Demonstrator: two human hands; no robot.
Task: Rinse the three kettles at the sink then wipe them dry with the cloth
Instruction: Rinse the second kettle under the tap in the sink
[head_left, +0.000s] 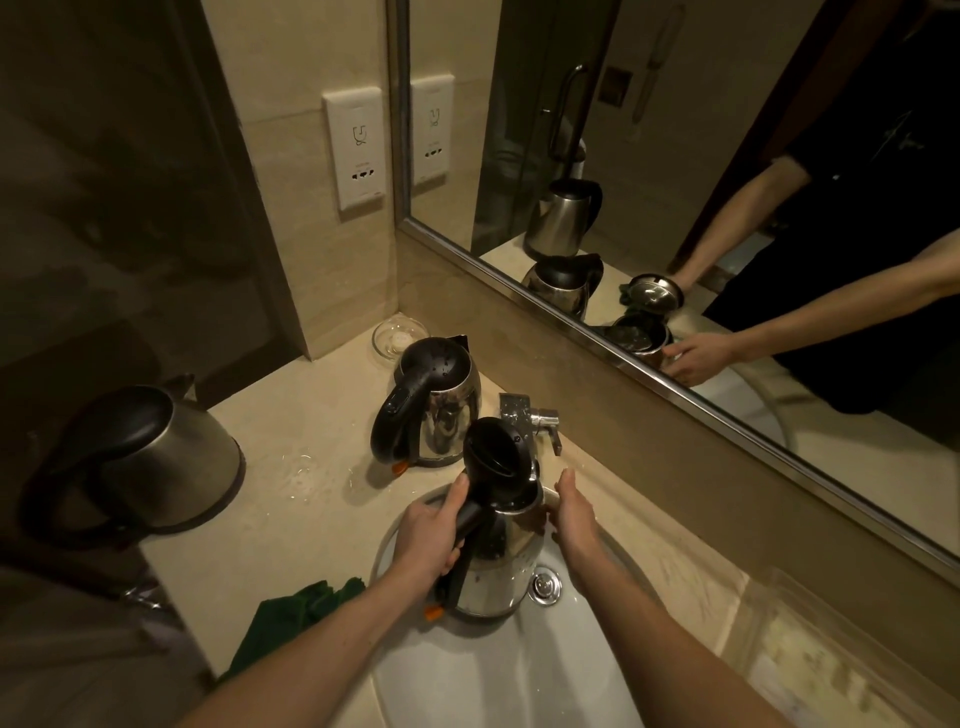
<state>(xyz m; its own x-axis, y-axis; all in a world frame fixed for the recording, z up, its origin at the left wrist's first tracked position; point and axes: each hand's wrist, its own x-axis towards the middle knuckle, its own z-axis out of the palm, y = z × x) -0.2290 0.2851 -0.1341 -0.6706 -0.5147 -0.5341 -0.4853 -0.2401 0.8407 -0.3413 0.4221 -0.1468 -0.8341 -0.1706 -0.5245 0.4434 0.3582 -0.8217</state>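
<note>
At the far left end of the bench (311, 415) stands the dull kettle (156, 457), lid down. It looks dry to me, and I cannot tell whether it has been rinsed yet.

At the bench's front edge, just left of the sink (519, 675), lies the green cloth (301, 618), crumpled. Nothing touches it, so I judge the wiping has not begun.

Toward the back of the bench, left of the tap (543, 418), stands the shiny kettle (441, 400) with its lid shut. Drops sit on the lid and water is splashed on the bench beside it, so it looks rinsed and not yet dried.

Over the sink I hold the open kettle (498, 561), its lid tipped up near the tap. My left hand (431, 535) has its fingers (457, 493) curled round the black handle. My right hand (571, 514) lays its fingers, straight and pressed together, against the far side of the body to steady it. The lid hides the spout of the tap, so I cannot tell if water runs.

By my reckoning I am in the rinsing of this kettle, with at least one rinsed and all three still to be wiped.
</note>
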